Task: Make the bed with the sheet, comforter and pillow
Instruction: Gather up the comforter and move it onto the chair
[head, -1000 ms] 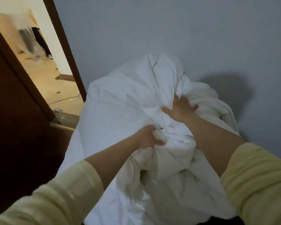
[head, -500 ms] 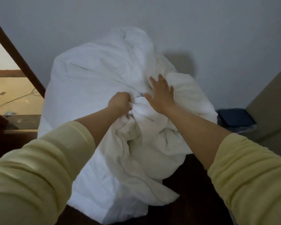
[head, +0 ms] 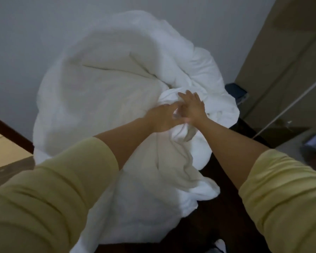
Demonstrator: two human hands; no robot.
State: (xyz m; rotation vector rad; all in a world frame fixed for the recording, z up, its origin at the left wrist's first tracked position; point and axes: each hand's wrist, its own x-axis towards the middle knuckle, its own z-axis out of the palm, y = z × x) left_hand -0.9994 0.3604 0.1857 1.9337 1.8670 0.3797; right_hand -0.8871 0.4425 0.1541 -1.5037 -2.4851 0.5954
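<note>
**Comforter still in a heap, bed not yet made**

The task looked barely begun. No bed, sheet or pillow showed in the head view, so spreading the sheet, laying the comforter flat and placing the pillow all seemed still to do.

The comforter [head: 106, 92] was a big white bundle, puffed and deeply creased, standing against the pale wall [head: 26, 42] with its lower folds trailing over a dark surface whose nature could not be told. Both arms in yellow sleeves reached to its right side.

The right hand [head: 192, 108] lay on the cloth with fingers straight and slightly apart, pressing a fold. The left hand [head: 162, 118], touching the right, was blurred; its fingers looked loosely extended over the fabric, clamped on nothing.
</note>
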